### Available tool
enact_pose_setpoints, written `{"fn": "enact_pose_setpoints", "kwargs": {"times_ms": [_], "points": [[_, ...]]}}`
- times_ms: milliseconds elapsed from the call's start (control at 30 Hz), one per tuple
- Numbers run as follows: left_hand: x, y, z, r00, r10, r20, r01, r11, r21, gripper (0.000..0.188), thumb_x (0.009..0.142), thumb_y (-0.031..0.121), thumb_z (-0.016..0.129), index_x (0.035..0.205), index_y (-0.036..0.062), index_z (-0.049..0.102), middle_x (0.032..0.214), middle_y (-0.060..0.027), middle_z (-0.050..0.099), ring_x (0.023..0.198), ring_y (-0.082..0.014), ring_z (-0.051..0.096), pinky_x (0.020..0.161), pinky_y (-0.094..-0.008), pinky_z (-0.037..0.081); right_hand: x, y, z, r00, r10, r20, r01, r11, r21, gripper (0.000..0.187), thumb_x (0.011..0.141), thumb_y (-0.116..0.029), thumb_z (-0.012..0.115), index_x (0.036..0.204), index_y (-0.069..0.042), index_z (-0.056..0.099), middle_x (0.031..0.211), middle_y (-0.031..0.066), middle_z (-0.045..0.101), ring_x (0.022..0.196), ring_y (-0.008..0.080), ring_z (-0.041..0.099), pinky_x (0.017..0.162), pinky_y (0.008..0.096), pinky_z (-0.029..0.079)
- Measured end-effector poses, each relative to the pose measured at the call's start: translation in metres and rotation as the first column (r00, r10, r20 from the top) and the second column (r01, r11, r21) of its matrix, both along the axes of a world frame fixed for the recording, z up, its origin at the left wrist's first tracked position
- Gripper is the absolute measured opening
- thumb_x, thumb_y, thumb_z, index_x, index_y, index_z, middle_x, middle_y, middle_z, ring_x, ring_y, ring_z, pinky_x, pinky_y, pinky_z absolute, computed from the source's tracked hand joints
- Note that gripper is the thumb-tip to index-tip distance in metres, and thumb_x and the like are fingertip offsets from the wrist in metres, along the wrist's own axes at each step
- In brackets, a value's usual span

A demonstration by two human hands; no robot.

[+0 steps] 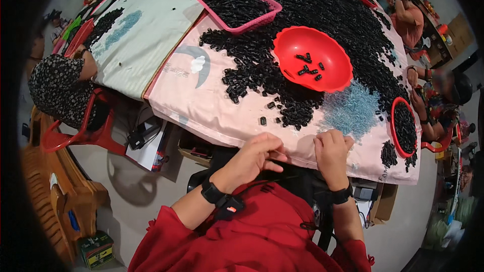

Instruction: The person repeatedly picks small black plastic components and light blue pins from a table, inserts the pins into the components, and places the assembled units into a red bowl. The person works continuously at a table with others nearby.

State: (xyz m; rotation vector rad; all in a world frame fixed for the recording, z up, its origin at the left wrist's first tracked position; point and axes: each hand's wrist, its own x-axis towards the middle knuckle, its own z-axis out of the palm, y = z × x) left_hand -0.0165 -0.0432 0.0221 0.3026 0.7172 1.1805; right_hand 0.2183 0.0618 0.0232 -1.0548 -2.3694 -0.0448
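My left hand [258, 157] hovers at the table's front edge, its fingers loosely bent and apart, with nothing visible in it. To its right, my right hand [333, 155] has its fingers curled together at the near edge of a pile of small clear-blue pieces [351, 111]; whatever it may hold is hidden. Beyond the hands lie heaps of short black cylindrical parts [297, 108]. A red scalloped bowl [333, 53] holds several of these black parts and stands between the heap and the clear-blue pile.
A pink basket [275, 12] full of black parts stands farther back, and a red oval tray [394, 126] of them sits at right. Pink cloth [201, 111] covers the table. People sit at left [58, 88] and right [436, 98]; a red chair [65, 138] stands at left.
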Motion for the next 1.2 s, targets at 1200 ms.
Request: {"fn": "enact_pose_setpoints", "kwargs": {"times_ms": [1200], "points": [[0.006, -0.003, -0.013, 0.968, -0.143, -0.208, 0.148, 0.989, 0.011, 0.034, 0.108, 0.019, 0.064, 0.137, 0.0, 0.066, 0.11, -0.005, 0.072, 0.094, -0.0115, 0.069, 0.086, -0.0279, 0.058, -0.053, 0.011, 0.001, 0.971, 0.028, 0.238, -0.057, 0.992, 0.115, 0.048, 0.086, -0.006, 0.064, 0.134, -0.011, 0.07, 0.09, 0.0036, 0.057, 0.092, 0.0237, 0.058, 0.094, 0.046, 0.035]]}}
